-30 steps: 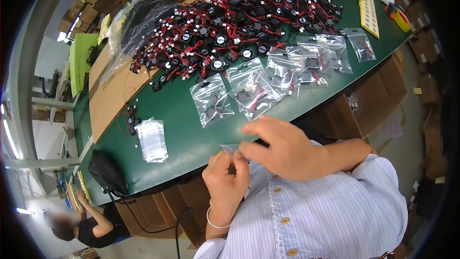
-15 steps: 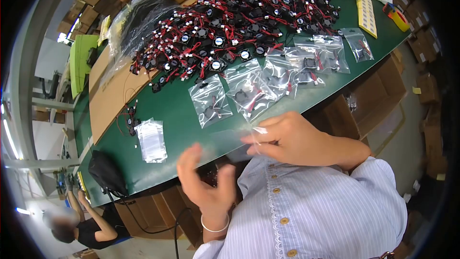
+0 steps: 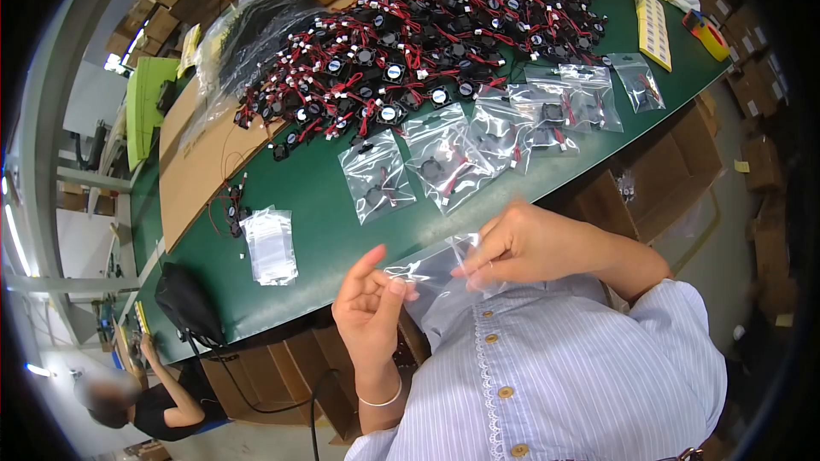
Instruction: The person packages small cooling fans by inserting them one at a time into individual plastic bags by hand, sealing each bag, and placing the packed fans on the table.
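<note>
Holds a see-through bag (image 3: 436, 266) in front of the striped shirt (image 3: 589, 358), at the near edge of the green table (image 3: 323, 256). Pinches one end between thumb and fingers of the right hand (image 3: 547, 243), with knuckles bent and wrist turned inward. Seems to grip the other end with the left hand (image 3: 367, 303), thumb against the fingers, index finger raised off the film. Shows no fan inside the bag, as far as visible through the glare; cannot tell which edge is the mouth, or whether open or sealed.

Seems to be at the step of handling a single bag, perhaps spreading or parting the film. Calls, as a judgement, for a light pinch at both ends, a little slack between the hands, and a good look at the edges before any harder pull. Could slip or crease easily, being thin and slick.

Lying on the table, beyond the hands: a row of packed bags (image 3: 376, 177), some overlapping, with dark fans and red wires inside; behind these, a large tangled heap of loose fans (image 3: 394, 72). Off to the left, a stack of flat bags (image 3: 272, 248), just beside a few small black parts (image 3: 235, 213).
</note>
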A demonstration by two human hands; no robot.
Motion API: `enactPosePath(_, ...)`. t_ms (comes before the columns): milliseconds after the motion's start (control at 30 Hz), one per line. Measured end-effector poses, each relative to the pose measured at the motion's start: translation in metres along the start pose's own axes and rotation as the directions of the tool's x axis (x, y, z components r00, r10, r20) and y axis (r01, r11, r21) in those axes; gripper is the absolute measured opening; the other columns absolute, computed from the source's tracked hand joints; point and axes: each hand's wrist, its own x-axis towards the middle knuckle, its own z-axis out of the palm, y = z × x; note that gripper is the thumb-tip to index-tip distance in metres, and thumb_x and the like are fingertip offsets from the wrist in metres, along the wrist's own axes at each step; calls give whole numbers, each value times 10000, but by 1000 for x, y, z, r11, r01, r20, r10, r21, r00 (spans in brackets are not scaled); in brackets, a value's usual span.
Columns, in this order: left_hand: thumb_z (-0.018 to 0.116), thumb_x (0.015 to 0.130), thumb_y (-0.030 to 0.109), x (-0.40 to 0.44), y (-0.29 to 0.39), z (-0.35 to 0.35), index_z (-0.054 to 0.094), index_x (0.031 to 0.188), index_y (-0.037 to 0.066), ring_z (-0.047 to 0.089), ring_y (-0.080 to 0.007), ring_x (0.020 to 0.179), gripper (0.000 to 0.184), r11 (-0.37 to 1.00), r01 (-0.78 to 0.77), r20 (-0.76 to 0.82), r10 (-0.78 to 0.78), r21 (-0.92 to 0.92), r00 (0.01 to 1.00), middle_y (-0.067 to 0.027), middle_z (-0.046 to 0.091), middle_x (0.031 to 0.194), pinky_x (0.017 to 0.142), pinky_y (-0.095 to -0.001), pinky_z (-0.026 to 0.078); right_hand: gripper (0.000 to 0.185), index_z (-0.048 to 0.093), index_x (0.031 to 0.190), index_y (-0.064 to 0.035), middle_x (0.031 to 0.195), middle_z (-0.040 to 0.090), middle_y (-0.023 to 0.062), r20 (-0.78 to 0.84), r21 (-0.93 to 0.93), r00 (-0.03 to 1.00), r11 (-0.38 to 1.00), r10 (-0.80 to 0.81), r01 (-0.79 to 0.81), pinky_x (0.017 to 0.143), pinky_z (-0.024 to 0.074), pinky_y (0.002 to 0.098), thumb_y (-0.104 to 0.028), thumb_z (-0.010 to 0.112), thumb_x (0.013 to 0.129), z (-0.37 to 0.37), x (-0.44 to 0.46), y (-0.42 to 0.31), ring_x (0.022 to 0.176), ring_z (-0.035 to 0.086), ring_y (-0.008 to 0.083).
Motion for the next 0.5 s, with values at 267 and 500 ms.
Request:
enactPosePath(267,571,836,-63,2,4,-2,545,1133,-61,579,-77,654,298,944,-96,-54,119,315,991,-53,615,720,610,-176,466,158,684,932,-9,833,662,92,-114,28,993,999,-27,30,622,488,247,-18,615,790,11,1,5,716,639,156)
enactPosePath(500,771,693,267,9,28,11,421,1272,-39,518,-261,1090,742,320,-463,325,400,826,857,-160,533,1149,971,-427,346,153,671,907,16,876,651,104,-98,137,994,990,42,-29,660,519,244,-2,593,776,14,7,10,745,634,143)
